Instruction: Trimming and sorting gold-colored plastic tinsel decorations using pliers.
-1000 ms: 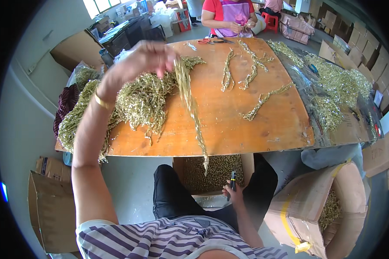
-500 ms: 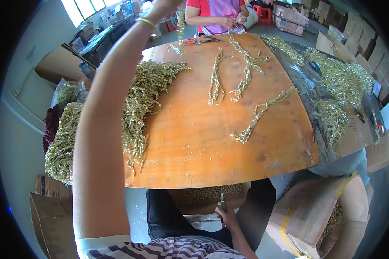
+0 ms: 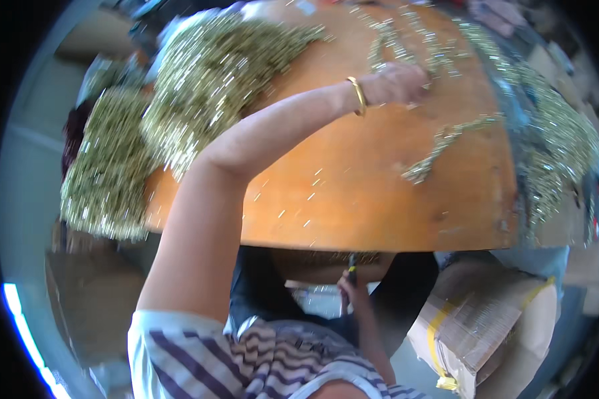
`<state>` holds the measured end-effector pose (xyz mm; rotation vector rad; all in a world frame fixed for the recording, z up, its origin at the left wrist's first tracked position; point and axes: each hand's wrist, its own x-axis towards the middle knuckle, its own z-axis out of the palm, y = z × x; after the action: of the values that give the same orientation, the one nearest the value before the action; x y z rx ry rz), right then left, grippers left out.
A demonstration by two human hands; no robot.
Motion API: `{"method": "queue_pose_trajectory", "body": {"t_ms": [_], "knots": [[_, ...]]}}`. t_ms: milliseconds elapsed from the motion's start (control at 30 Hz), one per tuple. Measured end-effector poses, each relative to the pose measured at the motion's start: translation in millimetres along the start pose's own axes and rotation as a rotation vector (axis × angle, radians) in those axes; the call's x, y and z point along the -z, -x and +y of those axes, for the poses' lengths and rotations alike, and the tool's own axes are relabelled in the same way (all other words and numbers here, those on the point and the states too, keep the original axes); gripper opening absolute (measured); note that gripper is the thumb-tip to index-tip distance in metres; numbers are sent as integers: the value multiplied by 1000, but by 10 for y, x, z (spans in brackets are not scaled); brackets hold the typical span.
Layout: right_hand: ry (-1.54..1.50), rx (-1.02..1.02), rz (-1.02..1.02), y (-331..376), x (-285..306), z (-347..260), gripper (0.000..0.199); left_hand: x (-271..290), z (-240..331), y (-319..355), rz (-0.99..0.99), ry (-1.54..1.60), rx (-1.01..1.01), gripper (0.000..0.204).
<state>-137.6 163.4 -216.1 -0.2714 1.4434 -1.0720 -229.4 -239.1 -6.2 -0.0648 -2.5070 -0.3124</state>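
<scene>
My left hand [image 3: 402,84], with a gold bangle at the wrist, reaches over the orange-brown table [image 3: 353,206]. It is by the near ends of two bundles of gold beaded strands [image 3: 387,41]. Its fingers look curled, but motion smears them and what they may hold does not show. Below the table edge, my right hand [image 3: 350,284] is closed round a slim black tool with a yellow band [image 3: 353,269], pointing up in front of my lap. Another gold strand bundle [image 3: 439,147] lies alone on the table's right part.
A large heap of gold strands [image 3: 213,73] covers the table's left side, with another pile [image 3: 106,166] beyond it. More strands [image 3: 559,139] lie on a dark surface at right. An open cardboard box [image 3: 479,326] stands low at right. Between my knees, another box shows partly.
My left hand has come down from the upper left, where a gold strand hung by it, to the strand bundles. The view has tilted down. My right hand keeps its grip on the tool.
</scene>
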Motion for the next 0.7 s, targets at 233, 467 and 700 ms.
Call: {"method": "queue_pose_trajectory", "body": {"t_ms": [233, 467, 700], "knots": [[162, -76, 19, -47, 108, 183, 37, 777, 2524, 2062, -305, 771, 314, 9], [262, -83, 17, -134, 113, 143, 35, 1304, 2476, 3002, 182, -123, 898, 18], [328, -29, -60, -194, 159, 419, 22, 948, 1718, 3035, 175, -660, 962, 33]]}}
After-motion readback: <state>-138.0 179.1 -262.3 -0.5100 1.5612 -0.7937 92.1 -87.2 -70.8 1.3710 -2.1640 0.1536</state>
